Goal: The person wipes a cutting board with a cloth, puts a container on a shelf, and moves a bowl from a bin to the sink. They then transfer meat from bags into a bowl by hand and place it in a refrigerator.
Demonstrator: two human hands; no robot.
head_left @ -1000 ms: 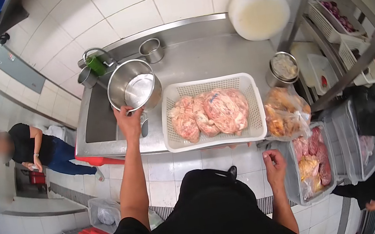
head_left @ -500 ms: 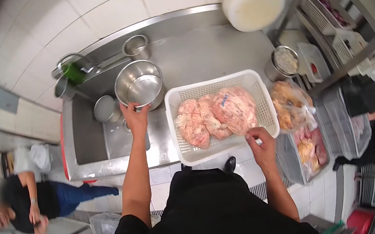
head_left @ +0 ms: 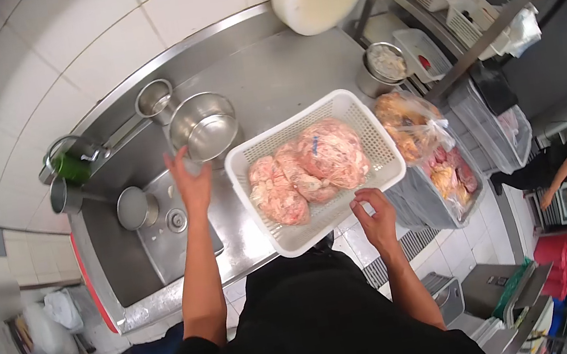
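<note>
A steel pot stands on the metal counter beside the sink. My left hand is just below and left of it, fingers spread, nothing in them. In front of my body is a white perforated basket that holds several pale pink meat-like lumps in clear plastic bags, one with blue print. My right hand is near the basket's front right side, thumb and fingers curled into a pinch. Whether something small is between those fingertips, I cannot make out.
The sink on the left holds a steel container. A smaller pot sits by its back edge. Right of the basket are a bag of orange-brown food and a lined crate. People stand at left and right.
My left hand has let go of the steel pot's rim. The view has turned and shifted. My right hand stays near the basket's edge.
</note>
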